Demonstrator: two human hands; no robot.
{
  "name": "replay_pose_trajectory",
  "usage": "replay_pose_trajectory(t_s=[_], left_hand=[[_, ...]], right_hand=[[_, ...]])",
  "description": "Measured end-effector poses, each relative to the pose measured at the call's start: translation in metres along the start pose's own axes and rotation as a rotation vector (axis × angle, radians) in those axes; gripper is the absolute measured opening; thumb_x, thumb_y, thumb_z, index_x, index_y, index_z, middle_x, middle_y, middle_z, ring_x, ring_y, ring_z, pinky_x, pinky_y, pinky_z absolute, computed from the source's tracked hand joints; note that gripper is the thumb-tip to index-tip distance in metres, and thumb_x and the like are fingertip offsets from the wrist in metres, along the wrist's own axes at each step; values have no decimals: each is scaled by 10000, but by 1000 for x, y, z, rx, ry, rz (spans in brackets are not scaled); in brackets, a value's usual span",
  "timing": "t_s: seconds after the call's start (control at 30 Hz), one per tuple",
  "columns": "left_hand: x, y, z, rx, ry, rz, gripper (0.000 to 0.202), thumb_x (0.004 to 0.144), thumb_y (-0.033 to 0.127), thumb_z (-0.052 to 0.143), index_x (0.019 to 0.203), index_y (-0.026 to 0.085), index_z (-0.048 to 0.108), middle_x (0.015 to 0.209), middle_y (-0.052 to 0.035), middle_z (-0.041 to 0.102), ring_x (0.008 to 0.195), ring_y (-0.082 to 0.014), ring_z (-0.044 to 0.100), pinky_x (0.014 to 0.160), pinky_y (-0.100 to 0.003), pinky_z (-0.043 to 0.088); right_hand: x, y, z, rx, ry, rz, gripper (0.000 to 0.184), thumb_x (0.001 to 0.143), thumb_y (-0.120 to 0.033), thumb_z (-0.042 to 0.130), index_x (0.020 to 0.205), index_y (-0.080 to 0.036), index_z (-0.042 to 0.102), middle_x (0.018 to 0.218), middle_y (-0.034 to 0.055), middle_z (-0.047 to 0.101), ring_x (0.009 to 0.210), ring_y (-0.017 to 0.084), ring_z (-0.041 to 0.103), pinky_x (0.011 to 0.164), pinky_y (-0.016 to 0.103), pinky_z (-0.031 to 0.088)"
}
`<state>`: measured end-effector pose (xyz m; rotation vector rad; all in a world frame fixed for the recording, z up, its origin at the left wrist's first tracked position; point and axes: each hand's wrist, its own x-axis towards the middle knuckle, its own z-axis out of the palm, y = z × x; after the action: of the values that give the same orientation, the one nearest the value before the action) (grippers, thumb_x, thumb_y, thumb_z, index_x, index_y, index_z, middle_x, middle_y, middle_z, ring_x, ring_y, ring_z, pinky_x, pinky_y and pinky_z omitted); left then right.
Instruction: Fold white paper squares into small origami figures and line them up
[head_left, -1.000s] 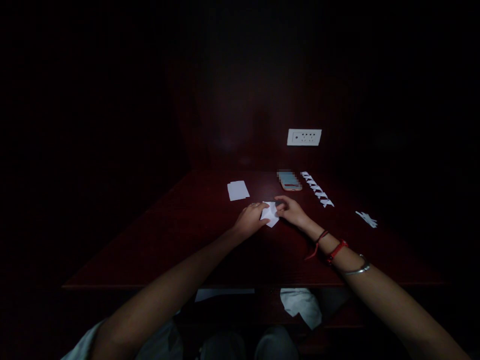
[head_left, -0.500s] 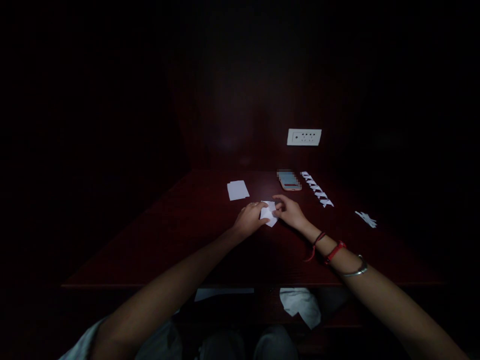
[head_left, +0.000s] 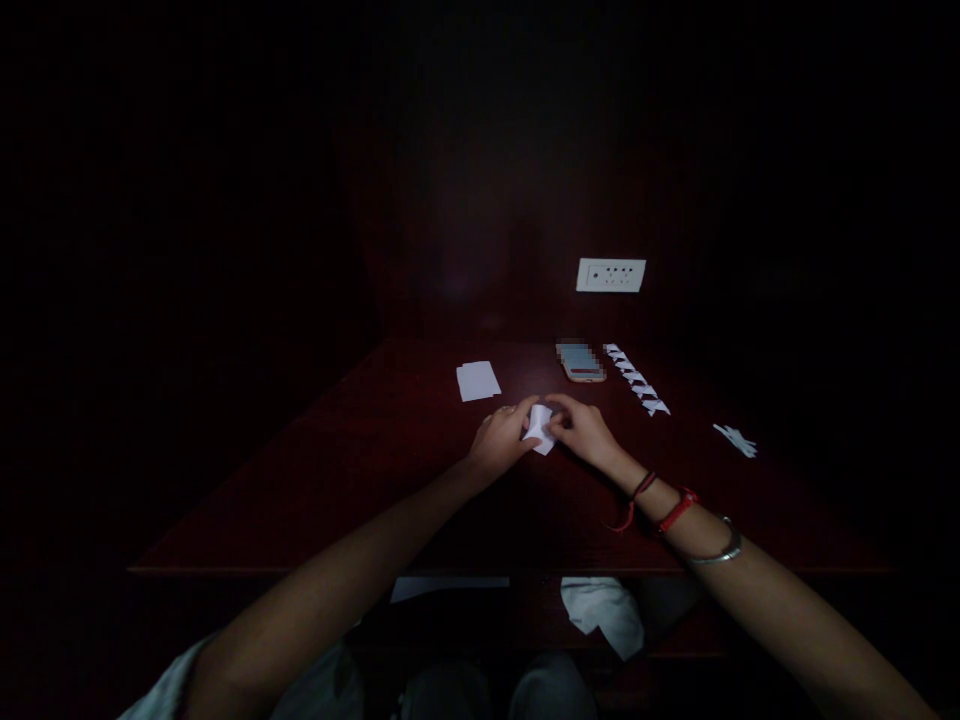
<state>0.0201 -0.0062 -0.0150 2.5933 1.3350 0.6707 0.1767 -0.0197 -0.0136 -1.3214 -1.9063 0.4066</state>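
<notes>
A small white folded paper (head_left: 539,428) lies on the dark red table (head_left: 375,480), pinched from both sides. My left hand (head_left: 498,440) closes its fingers on the paper's left edge. My right hand (head_left: 585,430) grips the right edge with thumb and fingers pressed together; red and black wrist bands and a metal bangle sit on that arm. Much of the paper is hidden between the fingers.
A stack of white paper squares (head_left: 478,381) lies behind my left hand. A phone (head_left: 580,361), a row of several folded white pieces (head_left: 636,379) and one more folded piece (head_left: 736,439) lie to the right. A white wall socket (head_left: 610,275) is behind. Crumpled paper (head_left: 604,612) lies under the table edge.
Both hands have drawn closer together over the paper, so less of it shows now. The other items on the table have not moved.
</notes>
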Motion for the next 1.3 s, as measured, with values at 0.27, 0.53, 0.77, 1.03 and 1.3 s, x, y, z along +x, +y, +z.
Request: replay_pose_trajectory(t_s=[0.27,0.53,0.77,1.03,1.3], left_hand=[[-1,1,-2,-19,-11,-9,612,670,286,560,1195,228,249,836,13,565,856,-161,488,721,-252,363],[-3,8,-5,66,-12,-36,506,716,279,508,1172,224,296,792,-3,575,862,-166,494,727,-253,364],[-2,7,5,162,7,13,426,738,243,461,1145,222,337,859,-41,542,823,-176,508,731,-271,374],[3,1,12,59,99,68,384,701,116,395,1079,181,400,838,-34,545,771,-148,506,703,-236,386],[4,3,12,29,81,-27,374,698,197,428,1066,151,379,754,-29,548,739,-161,511,656,-243,383]], right_hand=[[0,1,-2,-57,-50,15,317,656,-136,474,963,-168,547,680,7,614,590,95,542,576,194,395],[4,4,-1,-18,-37,99,354,674,-170,478,1026,-140,499,590,0,605,536,92,532,549,193,385],[6,11,0,4,-93,112,244,616,-162,511,847,-172,590,574,-17,589,528,88,520,502,174,366],[5,9,0,49,-90,123,228,620,-153,488,822,-178,591,541,-29,572,489,79,504,497,170,366],[6,10,3,87,-76,123,162,629,-153,462,746,-166,574,525,-26,565,486,79,518,490,165,370]])
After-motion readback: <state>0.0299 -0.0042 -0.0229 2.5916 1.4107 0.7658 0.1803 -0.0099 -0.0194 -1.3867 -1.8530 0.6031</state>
